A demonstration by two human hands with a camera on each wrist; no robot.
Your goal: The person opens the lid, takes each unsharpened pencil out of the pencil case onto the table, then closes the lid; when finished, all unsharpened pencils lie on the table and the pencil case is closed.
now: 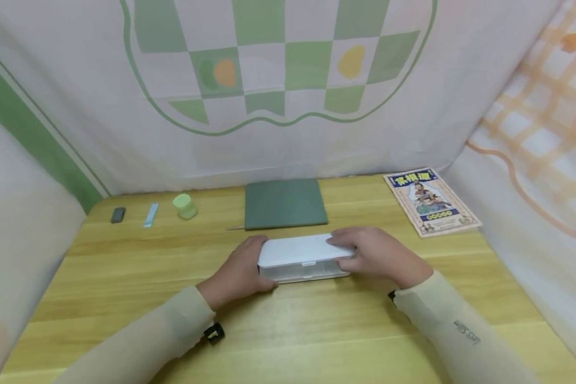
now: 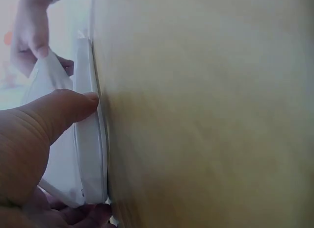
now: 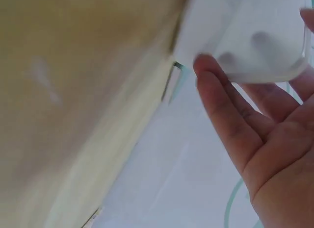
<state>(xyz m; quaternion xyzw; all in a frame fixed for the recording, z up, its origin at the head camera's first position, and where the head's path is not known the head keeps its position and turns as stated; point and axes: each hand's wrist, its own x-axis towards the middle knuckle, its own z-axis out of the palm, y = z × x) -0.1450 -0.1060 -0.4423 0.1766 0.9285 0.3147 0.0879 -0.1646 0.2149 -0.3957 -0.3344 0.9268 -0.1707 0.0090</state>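
White case (image 1: 303, 259) held at both ends, lid (image 1: 298, 249) ajar

Nearest: pale sleeves (image 1: 153, 333), forearms angled inward over the wood-grain table (image 1: 326, 341). Left hand (image 1: 240, 268) grips the case's left end, thumb across the front of the base (image 2: 91, 154), fingers round the end, probably to steady it. Right hand (image 1: 376, 253) pinches the lid at its right end, fingers on top and thumb by the front edge, likely to control the lid's angle. Right wrist view is washed out there, so exact finger contact is hard to tell.

Case lies lengthwise between the hands, touching both, base on the table, gap facing the person; crosswise placement puts an end within each hand's reach.

Beyond: dark green notebook (image 1: 285, 204) just behind the case. Far left, apart: light green cylinder (image 1: 185, 207), blue strip (image 1: 151, 215), dark block (image 1: 118, 215). Far right: illustrated booklet (image 1: 432, 201). Last, checked curtain (image 1: 264, 144).
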